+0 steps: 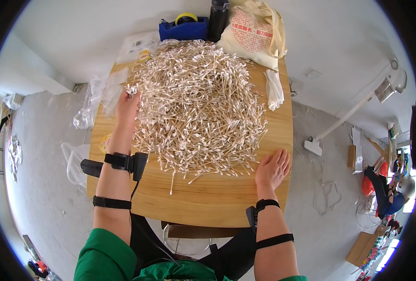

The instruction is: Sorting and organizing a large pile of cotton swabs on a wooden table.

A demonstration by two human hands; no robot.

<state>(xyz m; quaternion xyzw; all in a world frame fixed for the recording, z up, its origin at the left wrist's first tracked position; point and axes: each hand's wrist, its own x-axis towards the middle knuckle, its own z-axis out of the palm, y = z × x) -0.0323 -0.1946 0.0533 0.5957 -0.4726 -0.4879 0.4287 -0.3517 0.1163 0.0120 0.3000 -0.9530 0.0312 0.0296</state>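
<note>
A wide heap of cotton swabs [198, 107] with wooden sticks and white tips covers most of the wooden table [194, 201]. At the heap's left edge, my left hand [127, 107] is closed around a small bunch of cotton swabs [131, 89], their white tips showing above the fingers. My right hand [273, 169] lies palm down near the table's right edge, fingers stretched out, just right of the heap's near corner. Nothing shows in it. One loose swab [172, 182] sticks out toward me at the front of the heap.
Behind the heap stand a blue tape dispenser [183, 31], a black bottle [218, 21] and a cream cloth bag [250, 35]. Clear plastic bags [92, 103] hang at the left edge. A white bundle of strips [274, 90] lies at right. A power strip [313, 146] is beyond the table.
</note>
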